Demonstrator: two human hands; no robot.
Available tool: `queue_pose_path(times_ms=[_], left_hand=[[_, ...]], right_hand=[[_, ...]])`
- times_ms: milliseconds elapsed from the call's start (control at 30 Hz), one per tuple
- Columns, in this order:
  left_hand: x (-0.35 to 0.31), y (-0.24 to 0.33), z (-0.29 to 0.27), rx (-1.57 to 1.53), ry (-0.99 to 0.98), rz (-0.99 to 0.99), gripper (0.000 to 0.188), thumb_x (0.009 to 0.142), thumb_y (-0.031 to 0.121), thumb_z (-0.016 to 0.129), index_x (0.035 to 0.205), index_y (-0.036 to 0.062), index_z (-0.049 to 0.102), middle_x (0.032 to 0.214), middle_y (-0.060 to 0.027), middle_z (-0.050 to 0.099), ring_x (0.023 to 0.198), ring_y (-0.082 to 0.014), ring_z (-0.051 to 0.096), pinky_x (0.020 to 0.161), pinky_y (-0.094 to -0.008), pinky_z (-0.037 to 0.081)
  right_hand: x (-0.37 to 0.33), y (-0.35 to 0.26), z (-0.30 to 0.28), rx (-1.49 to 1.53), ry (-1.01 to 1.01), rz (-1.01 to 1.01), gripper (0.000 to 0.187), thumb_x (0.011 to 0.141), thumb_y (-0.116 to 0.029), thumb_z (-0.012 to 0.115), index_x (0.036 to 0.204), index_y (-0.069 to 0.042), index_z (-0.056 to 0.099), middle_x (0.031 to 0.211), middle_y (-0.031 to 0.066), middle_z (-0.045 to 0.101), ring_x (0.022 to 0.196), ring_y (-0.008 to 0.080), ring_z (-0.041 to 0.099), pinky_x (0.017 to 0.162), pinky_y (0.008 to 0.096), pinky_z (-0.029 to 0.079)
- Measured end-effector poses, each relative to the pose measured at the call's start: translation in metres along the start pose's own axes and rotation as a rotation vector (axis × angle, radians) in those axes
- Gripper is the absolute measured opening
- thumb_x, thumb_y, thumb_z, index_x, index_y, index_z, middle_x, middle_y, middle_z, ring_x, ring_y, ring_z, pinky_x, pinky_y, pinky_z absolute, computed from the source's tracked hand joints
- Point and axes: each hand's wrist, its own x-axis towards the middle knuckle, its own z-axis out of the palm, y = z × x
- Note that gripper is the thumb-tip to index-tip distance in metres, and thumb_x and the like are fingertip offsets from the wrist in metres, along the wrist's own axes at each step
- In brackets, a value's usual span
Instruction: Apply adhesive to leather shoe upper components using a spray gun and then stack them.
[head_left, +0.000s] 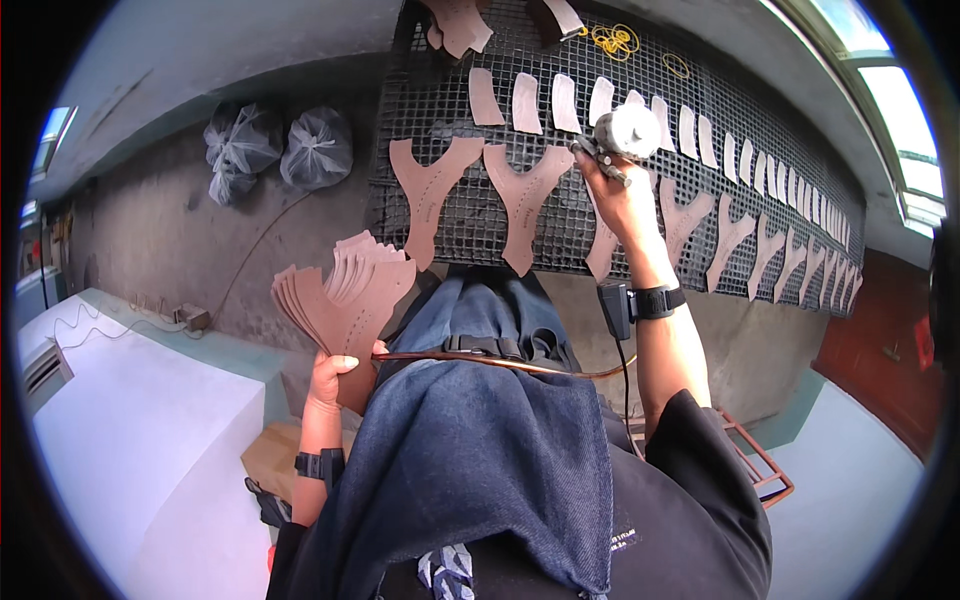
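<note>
Low on the left, my left hand (pixel 335 378) is closed around a fanned stack of brown Y-shaped cut pieces (pixel 352 300), thumb on top. A thin brown hose (pixel 480 360) runs across my lap from beside that hand. My right hand (pixel 622 195) reaches over the black mesh rack (pixel 448 100), gripping a spray gun (pixel 628 130) with a round whitish cup. Beneath and around it lie a row of Y-shaped pieces (pixel 428 190) along the near side and a row of short curved strips (pixel 525 105) behind them. The gun hides some of the pieces.
At the rack's far end sit another pile of Y-shaped pieces (pixel 460 28), a stack of strips (pixel 560 18) and yellow rubber bands (pixel 615 40). Tied plastic bags (pixel 318 148) stand on the floor to the left. A reddish metal frame (pixel 768 465) is by my right elbow.
</note>
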Motion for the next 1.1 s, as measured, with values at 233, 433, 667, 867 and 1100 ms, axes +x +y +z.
queue_pose_path(times_ms=[233, 433, 667, 867, 1100], left_hand=[[-0.013, -0.009, -0.002, -0.024, 0.037, 0.049, 0.053, 0.065, 0.021, 0.061, 0.109, -0.0084, 0.067, 0.101, -0.0208, 0.071, 0.099, -0.0339, 0.066, 0.098, -0.0446, 0.049], [-0.022, -0.008, -0.012, -0.019, 0.031, 0.023, 0.053, 0.065, 0.021, 0.06, 0.108, -0.0082, 0.068, 0.101, -0.0202, 0.071, 0.099, -0.0337, 0.066, 0.098, -0.0442, 0.049], [-0.024, -0.007, -0.034, -0.06, -0.005, -0.022, 0.053, 0.066, 0.019, 0.06, 0.111, -0.0081, 0.066, 0.1, -0.0207, 0.071, 0.099, -0.0337, 0.066, 0.096, -0.0439, 0.05], [-0.015, 0.003, -0.044, -0.064, -0.124, -0.047, 0.055, 0.067, 0.017, 0.06, 0.116, -0.0083, 0.062, 0.1, -0.0224, 0.07, 0.098, -0.0348, 0.067, 0.095, -0.0447, 0.052], [-0.006, 0.013, -0.05, 0.064, -0.188, -0.127, 0.06, 0.066, 0.018, 0.062, 0.12, -0.0083, 0.058, 0.099, -0.0215, 0.07, 0.093, -0.0322, 0.068, 0.086, -0.0417, 0.058]], right_hand=[[0.005, -0.032, 0.007, 0.132, -0.105, 0.005, 0.033, 0.093, -0.035, 0.07, 0.102, -0.003, 0.073, 0.083, 0.0177, 0.072, 0.076, 0.0312, 0.071, 0.071, 0.0379, 0.055], [-0.009, -0.048, 0.021, 0.017, -0.247, -0.034, 0.035, 0.091, -0.038, 0.07, 0.099, -0.004, 0.074, 0.085, 0.0193, 0.072, 0.082, 0.0356, 0.072, 0.075, 0.0416, 0.056], [-0.085, -0.037, 0.006, -0.002, -0.272, 0.078, 0.033, 0.09, -0.037, 0.072, 0.098, -0.005, 0.075, 0.087, 0.019, 0.072, 0.084, 0.0355, 0.072, 0.074, 0.0411, 0.057], [-0.154, -0.056, 0.007, -0.015, -0.365, 0.116, 0.03, 0.089, -0.035, 0.072, 0.097, -0.006, 0.074, 0.084, 0.0171, 0.072, 0.081, 0.0361, 0.071, 0.071, 0.0411, 0.056], [-0.185, -0.073, 0.002, -0.052, -0.413, 0.266, 0.031, 0.09, -0.036, 0.071, 0.094, -0.006, 0.073, 0.083, 0.0181, 0.071, 0.083, 0.0367, 0.07, 0.074, 0.0417, 0.056]])
